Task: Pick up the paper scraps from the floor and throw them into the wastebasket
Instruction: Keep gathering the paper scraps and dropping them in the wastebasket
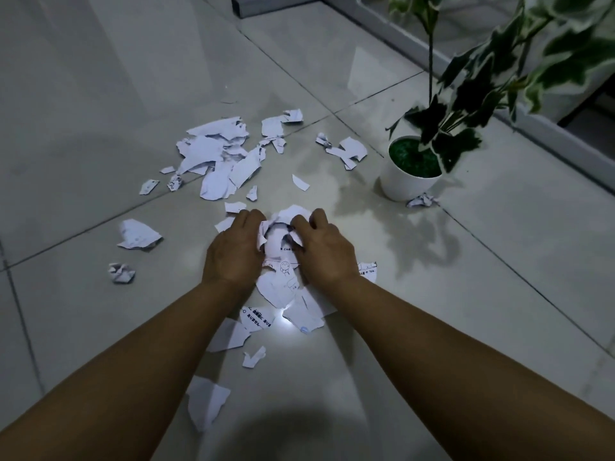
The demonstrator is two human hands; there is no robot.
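your left hand [233, 249] and right hand [324, 251] both grip one bunch of paper scraps [279, 236] low over the floor [466, 294]. more scraps lie scattered ahead, some near the potted plant [411, 174].

Paper scraps [216, 154] on floor [100, 111], left of potted plant [409, 174]
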